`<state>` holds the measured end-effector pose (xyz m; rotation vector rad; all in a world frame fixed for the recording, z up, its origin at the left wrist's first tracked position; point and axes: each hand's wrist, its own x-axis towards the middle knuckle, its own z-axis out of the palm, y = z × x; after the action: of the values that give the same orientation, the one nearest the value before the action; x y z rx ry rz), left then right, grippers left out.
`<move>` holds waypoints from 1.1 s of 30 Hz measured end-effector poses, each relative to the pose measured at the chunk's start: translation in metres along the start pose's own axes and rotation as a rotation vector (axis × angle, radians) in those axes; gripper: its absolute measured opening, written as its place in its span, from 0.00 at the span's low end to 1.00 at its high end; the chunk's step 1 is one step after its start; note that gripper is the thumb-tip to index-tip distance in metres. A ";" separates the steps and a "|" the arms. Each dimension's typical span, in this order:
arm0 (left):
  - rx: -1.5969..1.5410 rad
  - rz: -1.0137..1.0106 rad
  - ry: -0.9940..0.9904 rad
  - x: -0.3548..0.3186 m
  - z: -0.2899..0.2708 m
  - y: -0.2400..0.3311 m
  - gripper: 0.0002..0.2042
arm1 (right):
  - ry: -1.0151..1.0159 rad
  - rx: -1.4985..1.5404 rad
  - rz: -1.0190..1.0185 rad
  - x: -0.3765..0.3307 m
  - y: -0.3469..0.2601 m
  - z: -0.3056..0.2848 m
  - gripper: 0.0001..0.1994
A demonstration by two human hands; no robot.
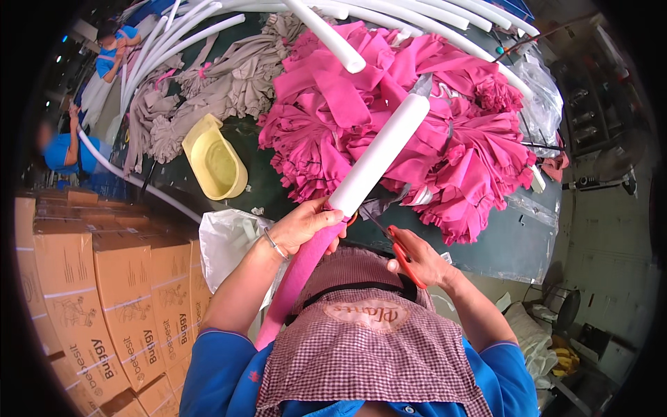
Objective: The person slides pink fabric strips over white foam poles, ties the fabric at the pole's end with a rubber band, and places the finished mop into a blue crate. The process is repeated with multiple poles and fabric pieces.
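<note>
One checked apron (375,361) nearest, one pink sleeve (299,278) beside it, running up under the left forearm to the left hand (306,226). That hand is wrapped round one white tube (382,153) at the sleeve's upper edge, thumb on top, one bracelet (275,245) at the wrist. The tube's bare end points up and right, away from the body; its covered part trails down and left. Right hand (427,260) sits right of the tube, apart from it, fingers closed on the red handles of one pair of scissors (408,258), blades toward the tube (can't tell whether they're parted). Left of the left forearm: one white plastic bag (226,254), then a stack of cardboard boxes (125,299), at least four. On the dark green table (524,240), past the hands: one yellow tub (231,184), one big pink fabric heap (313,139), one grey-beige fabric heap (233,87), one clear plastic bundle (538,104) at right. Farther: loose white tubes (182,42), over six, overlapping, exact count unclear. Two co-workers in blue, upper left, one nearer (62,149), one farther (108,66).
</note>
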<state>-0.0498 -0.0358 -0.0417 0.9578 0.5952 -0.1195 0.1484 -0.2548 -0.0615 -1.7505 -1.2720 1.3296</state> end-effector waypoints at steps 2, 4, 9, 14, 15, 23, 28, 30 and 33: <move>-0.007 -0.025 -0.005 0.003 0.003 0.000 0.15 | -0.003 -0.034 -0.022 0.002 -0.004 -0.001 0.43; -0.008 -0.050 0.008 0.007 0.005 -0.003 0.16 | 0.002 -0.058 -0.064 0.004 -0.005 0.001 0.43; 0.069 -0.030 -0.022 0.013 0.012 -0.005 0.17 | -0.045 -0.085 -0.047 0.013 -0.011 0.000 0.38; 0.226 -0.057 -0.045 0.022 0.010 -0.020 0.16 | -0.020 -0.008 0.064 0.016 -0.017 0.006 0.33; 0.219 -0.076 -0.063 0.025 0.008 -0.023 0.16 | -0.010 0.002 0.113 0.013 -0.017 0.008 0.31; 0.124 -0.157 -0.109 0.058 0.009 -0.034 0.22 | 0.170 -0.320 0.043 -0.011 0.011 0.016 0.27; 0.204 -0.089 -0.008 0.051 -0.005 -0.037 0.19 | 0.312 -0.571 0.162 -0.012 0.088 0.022 0.21; 0.189 -0.059 0.037 0.042 -0.005 -0.037 0.19 | 0.371 -0.588 0.319 0.003 0.107 0.021 0.16; 0.191 0.012 0.114 0.025 0.005 -0.025 0.17 | 0.583 -0.606 -0.041 0.019 0.081 0.011 0.23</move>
<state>-0.0350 -0.0501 -0.0709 1.1589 0.6912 -0.1127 0.1656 -0.2681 -0.1423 -2.2653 -1.4166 0.3419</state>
